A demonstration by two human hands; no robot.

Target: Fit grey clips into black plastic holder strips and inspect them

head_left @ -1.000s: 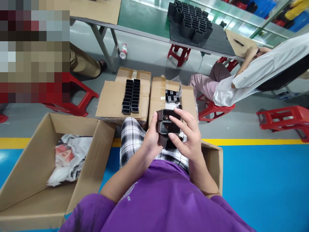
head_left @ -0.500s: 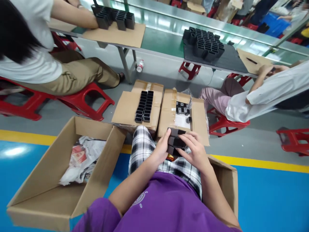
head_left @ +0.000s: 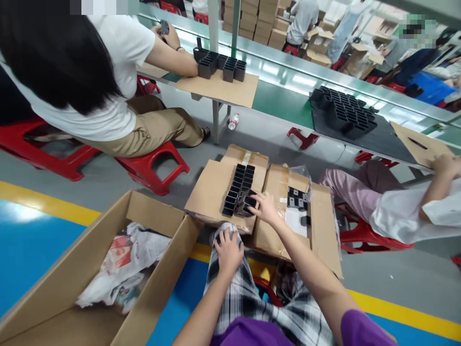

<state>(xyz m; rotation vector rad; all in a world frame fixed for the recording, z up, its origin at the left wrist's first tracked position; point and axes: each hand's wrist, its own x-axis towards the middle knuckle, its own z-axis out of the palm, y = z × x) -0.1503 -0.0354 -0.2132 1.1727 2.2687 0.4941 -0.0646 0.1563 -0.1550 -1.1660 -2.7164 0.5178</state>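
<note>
My left hand (head_left: 229,250) lies on my left knee with its fingers spread, holding nothing. At the near end of two rows of small open-topped black square boxes (head_left: 237,185), my right hand (head_left: 265,207) has its fingers and thumb on black boxes (head_left: 248,201) of the same kind. The fingers partly cover these, so how many are gripped is unclear. Both rows stand on a closed cardboard carton (head_left: 207,192) in front of my knees. To its right, an open carton (head_left: 275,235) contains more black pieces (head_left: 297,198) and a white sheet (head_left: 296,222).
At my left stands a large open cardboard box (head_left: 154,204) with crumpled newspaper (head_left: 124,264). Co-workers sit on red stools (head_left: 153,166) at left and right. Beyond is a green-topped bench (head_left: 281,113) bearing clusters of black boxes (head_left: 344,113).
Both hands held black boxes over my lap. The left has let go and moved onto my knee; the right has carried boxes forward and left to the rows. The view has shifted.
</note>
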